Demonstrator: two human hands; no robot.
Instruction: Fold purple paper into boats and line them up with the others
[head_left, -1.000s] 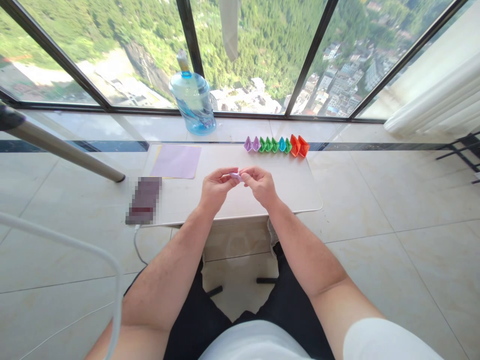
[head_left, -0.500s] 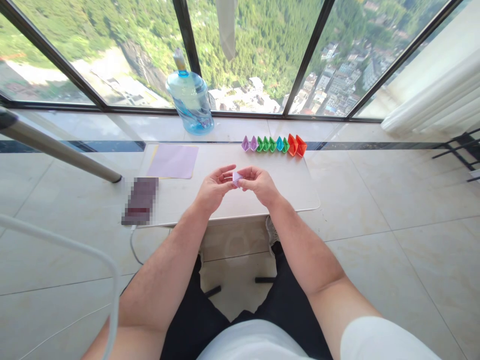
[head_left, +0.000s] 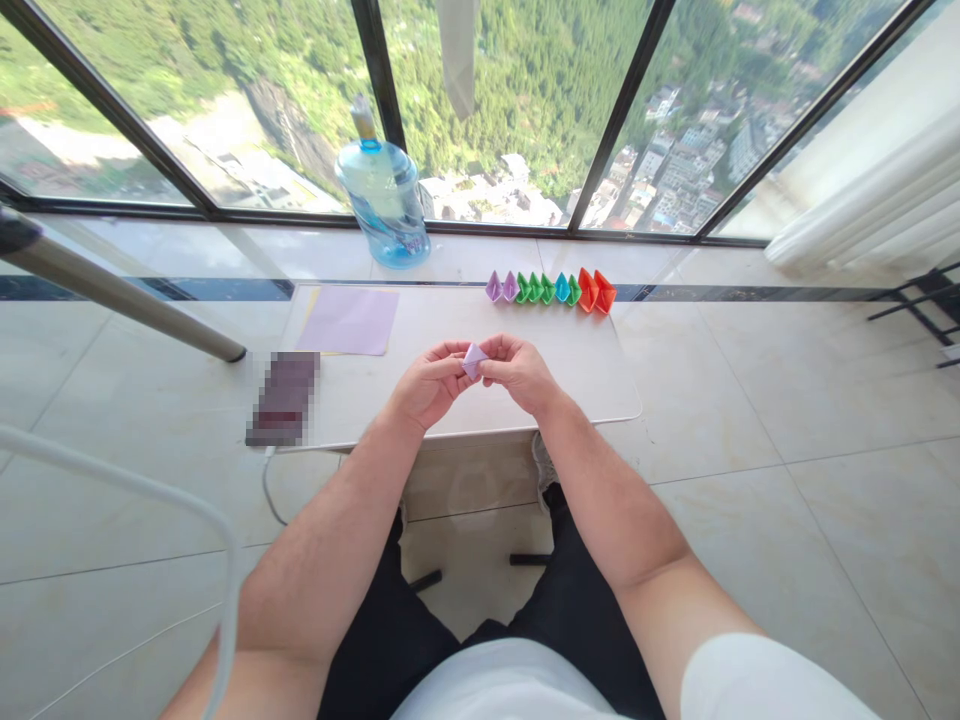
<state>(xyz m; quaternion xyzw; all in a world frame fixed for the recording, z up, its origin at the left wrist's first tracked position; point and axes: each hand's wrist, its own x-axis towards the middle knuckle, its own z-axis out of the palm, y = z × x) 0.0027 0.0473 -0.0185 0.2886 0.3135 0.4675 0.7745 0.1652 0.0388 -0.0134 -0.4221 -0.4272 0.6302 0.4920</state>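
A small folded piece of light purple paper [head_left: 473,359] is pinched between both hands, above the middle of the low white table [head_left: 360,400]. My left hand [head_left: 433,382] grips its left side between thumb and fingers. On the right side, my right hand [head_left: 519,370] closes on it with thumb and forefinger; the fingertips hide part of its edges. Beyond the hands, a row of folded paper boats [head_left: 545,290] in purple, green, blue and orange-red stands along the table's far edge.
Flat purple sheets [head_left: 352,322] with a yellow edge beneath lie at the table's back left. A blurred-out phone-like object [head_left: 283,398] with a cable [head_left: 268,490] rests at the left edge. A large blue water bottle [head_left: 384,205] stands by the window. A grey pole [head_left: 135,290] slants in from the left.
My left fingers have closed in on the folded paper, which now shows more of its diamond shape. The paper has turned slightly. The view has shifted a little.
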